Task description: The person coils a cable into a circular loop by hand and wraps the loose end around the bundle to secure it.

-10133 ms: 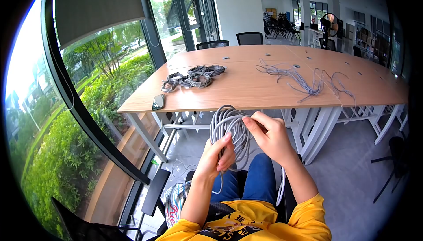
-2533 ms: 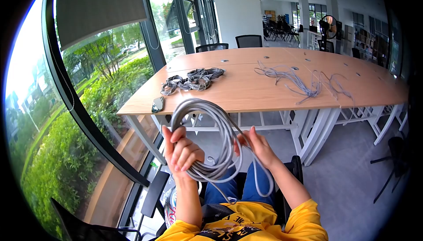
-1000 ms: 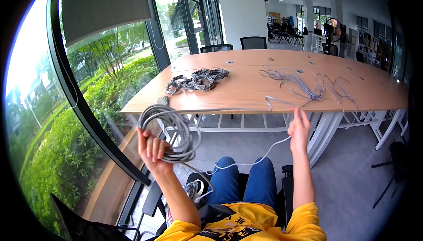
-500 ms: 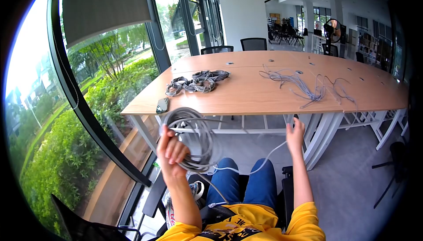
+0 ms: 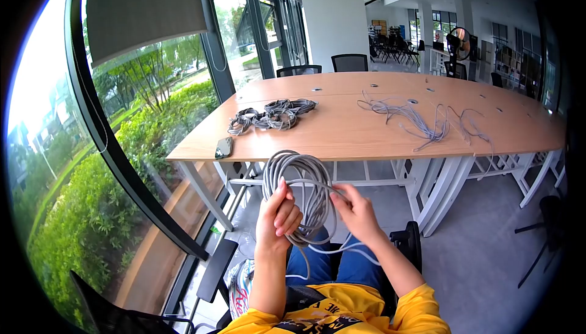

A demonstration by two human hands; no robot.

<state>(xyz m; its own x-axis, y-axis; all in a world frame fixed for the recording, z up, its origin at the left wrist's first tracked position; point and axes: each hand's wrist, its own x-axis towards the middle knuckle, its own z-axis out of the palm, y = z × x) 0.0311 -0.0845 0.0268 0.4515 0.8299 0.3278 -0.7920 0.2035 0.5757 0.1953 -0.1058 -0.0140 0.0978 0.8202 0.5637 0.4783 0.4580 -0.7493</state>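
Observation:
My left hand [image 5: 279, 217] is closed around the left side of a coiled grey cable [image 5: 314, 203], held up above my lap in front of the table edge. At the coil's right side, my right hand [image 5: 356, 213] pinches a strand of the same cable between thumb and fingers. Loose lengths of it hang below the coil and loop across my thighs. Part of the coil is hidden behind my left fingers.
On the wooden table [image 5: 342, 142] lie bundled grey cables [image 5: 274, 115] at the left, a phone [image 5: 224, 147] near the front edge, and loose tangled cables [image 5: 427, 126] at the right. A glass window stands left; a chair armrest [image 5: 217, 267] is beside me.
My right hand has come in from the right to the coil, bringing the strand with it. My left hand and the coil have shifted right, and the coil now faces me more squarely.

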